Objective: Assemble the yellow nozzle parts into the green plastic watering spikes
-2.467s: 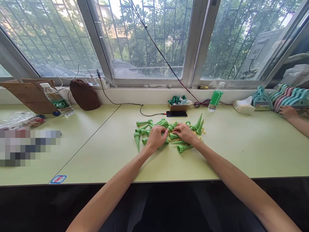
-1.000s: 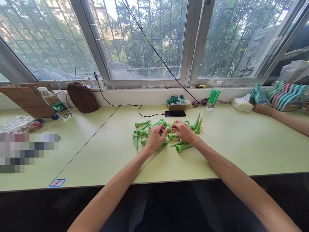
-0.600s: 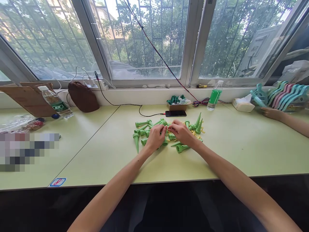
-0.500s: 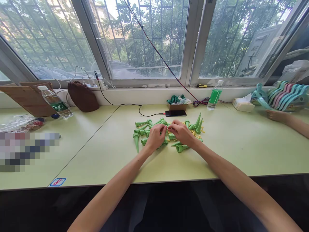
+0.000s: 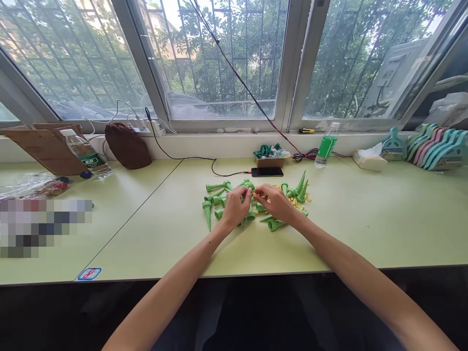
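Both of my hands are close together over a spread of green plastic cone spikes (image 5: 207,214) on the pale yellow-green table. The fingertips of my left hand (image 5: 237,206) are pinched on something too small to make out. My right hand (image 5: 277,203) faces it, thumb and finger closed by a small yellow piece that is mostly hidden. Small yellow plastic pieces (image 5: 308,197) lie among the cones right of my right hand. Two cones (image 5: 302,185) point upward there, and another cone (image 5: 275,224) lies below my right wrist with its open end toward me.
Behind the cones lie a phone (image 5: 267,171) on a cable and a small box (image 5: 271,161). A green-labelled bottle (image 5: 325,146), tissues (image 5: 369,160) and pastel dustpan-like items (image 5: 435,148) stand to the right. Another bottle (image 5: 87,155), a brown pouch (image 5: 127,146) and cardboard (image 5: 47,151) are left.
Another person's hand at the right has left the view, and the light-blue piece it held now sits by the pastel items. My hands keep nearly the same pinched pose.
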{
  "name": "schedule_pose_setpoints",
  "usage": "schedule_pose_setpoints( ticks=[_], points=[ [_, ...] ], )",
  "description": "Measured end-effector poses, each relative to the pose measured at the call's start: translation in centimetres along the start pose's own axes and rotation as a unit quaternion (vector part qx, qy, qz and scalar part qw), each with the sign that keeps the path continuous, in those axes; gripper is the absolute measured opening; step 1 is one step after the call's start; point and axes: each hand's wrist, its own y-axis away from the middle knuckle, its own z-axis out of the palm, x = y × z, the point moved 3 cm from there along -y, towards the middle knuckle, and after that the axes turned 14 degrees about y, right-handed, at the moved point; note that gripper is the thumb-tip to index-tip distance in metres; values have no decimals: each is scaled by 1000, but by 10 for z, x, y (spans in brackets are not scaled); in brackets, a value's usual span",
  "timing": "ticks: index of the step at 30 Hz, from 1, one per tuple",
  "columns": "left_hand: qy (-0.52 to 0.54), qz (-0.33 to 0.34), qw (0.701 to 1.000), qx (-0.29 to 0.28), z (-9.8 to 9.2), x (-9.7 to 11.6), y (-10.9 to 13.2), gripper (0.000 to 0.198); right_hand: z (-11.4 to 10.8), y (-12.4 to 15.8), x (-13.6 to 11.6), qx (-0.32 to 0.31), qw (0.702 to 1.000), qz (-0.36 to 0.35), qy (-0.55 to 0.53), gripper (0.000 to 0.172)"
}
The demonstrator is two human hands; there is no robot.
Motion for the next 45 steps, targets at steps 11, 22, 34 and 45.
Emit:
schedule_pose_setpoints(
  ticks=[11, 22, 34, 45],
  points=[
    [-28, 17, 997, -64, 4, -3, 1, 27, -1, 0, 7, 45, 998, 44, -5, 16],
    [-136, 39, 968, -205, 10, -6, 10, 19, -6, -1, 7, 116, 991, 65, -20, 14],
    [-174, 47, 962, -205, 12, -14, 13, 16, -3, -1, 6, 103, 992, 67, -34, 13],
    [-137, 23, 976, -169, 12, -14, 10, 23, -3, 0, 6, 104, 989, 89, -49, 16]
  ],
)
